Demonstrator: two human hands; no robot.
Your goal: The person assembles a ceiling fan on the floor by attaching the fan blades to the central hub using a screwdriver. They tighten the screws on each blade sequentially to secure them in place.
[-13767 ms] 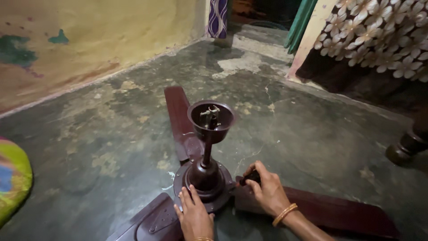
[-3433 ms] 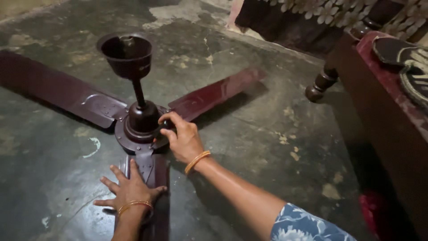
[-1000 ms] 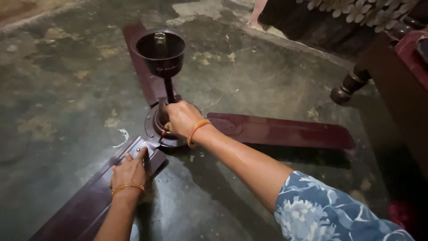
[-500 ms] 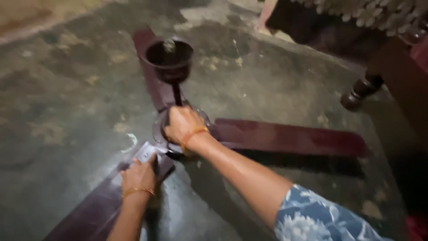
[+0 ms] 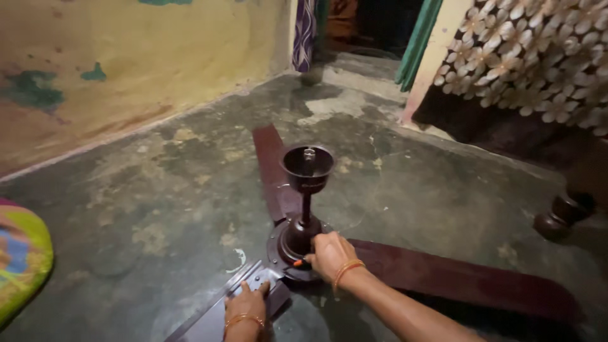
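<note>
A dark maroon ceiling fan (image 5: 297, 237) lies on the concrete floor with its down rod and cup-shaped canopy (image 5: 308, 166) pointing up. One blade (image 5: 271, 171) runs away from me, another (image 5: 468, 284) stretches to the right, a third (image 5: 215, 316) comes toward the lower left. My right hand (image 5: 330, 254) is closed on a small tool with an orange tip, pressed against the motor hub's near right side. My left hand (image 5: 246, 305) lies flat, fingers spread, on the metal bracket of the lower-left blade.
A stained yellow wall (image 5: 126, 69) borders the floor on the left. A bright green cushion (image 5: 19, 259) sits at the left edge. A flowered cloth (image 5: 538, 57) hangs over furniture at the right, with a turned wooden leg (image 5: 560, 218) below. A dark doorway (image 5: 373, 25) lies beyond.
My view has tilted up and pulled back, so the wall and doorway now show. My right hand has slipped from around the rod's base to the hub's near right side. My left hand stays on the bracket.
</note>
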